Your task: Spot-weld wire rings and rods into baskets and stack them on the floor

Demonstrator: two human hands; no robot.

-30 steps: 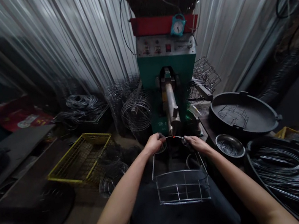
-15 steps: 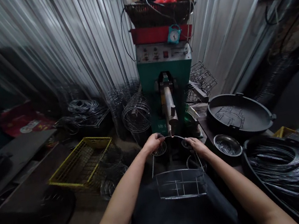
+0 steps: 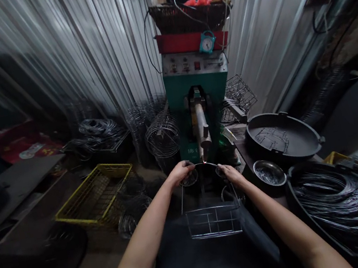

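Note:
A wire rack (image 3: 216,234) with a small grid hangs down toward my lap, its curved top wire (image 3: 210,162) spanning between my two hands. My left hand (image 3: 179,174) pinches the left end of that curve. At the right end, the fingers of my right hand (image 3: 233,174) are closed on the same rack. Between the hands, a small glowing spot shows where the wire meets the tip of the metal electrode arm (image 3: 203,132). This arm juts from a green spot-welding machine (image 3: 176,90). Its lower contact is too dark to make out.
On the right stand a bowl of small metal pieces (image 3: 269,172), a round black tray (image 3: 298,131) and a tub of bent wires (image 3: 346,201). To the left lie a yellow crate (image 3: 102,221), wire coils (image 3: 98,129) and stacked wire baskets (image 3: 161,134).
The glow at the electrode tip has turned redder. My hands keep their hold, and the rack has shifted slightly left in view, along with the whole scene.

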